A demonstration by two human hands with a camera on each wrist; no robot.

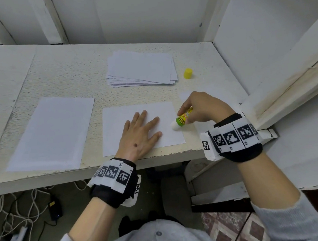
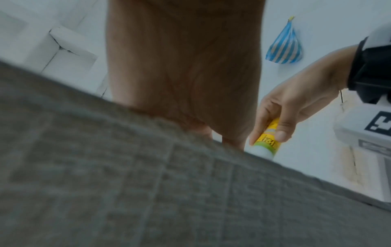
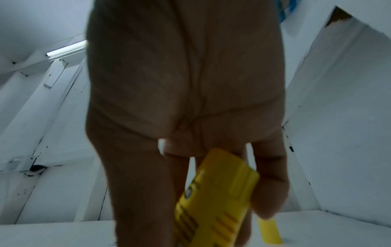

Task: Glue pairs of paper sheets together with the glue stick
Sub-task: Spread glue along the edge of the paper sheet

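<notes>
A white paper sheet (image 1: 127,115) lies on the table in front of me. My left hand (image 1: 142,133) rests flat on it with the fingers spread. My right hand (image 1: 199,107) grips an uncapped glue stick (image 1: 182,119) with a green and yellow label; its white tip touches the sheet near the right edge. The left wrist view shows the glue stick (image 2: 265,142) pinched in the right hand (image 2: 296,107). In the right wrist view the yellow base of the glue stick (image 3: 213,197) fills the lower part, under my palm. A second sheet (image 1: 51,133) lies to the left.
A stack of several white sheets (image 1: 142,68) sits at the back of the table (image 1: 63,71). The yellow cap (image 1: 188,73) stands right of the stack. White walls close in behind and on the right. Cables lie on the floor below.
</notes>
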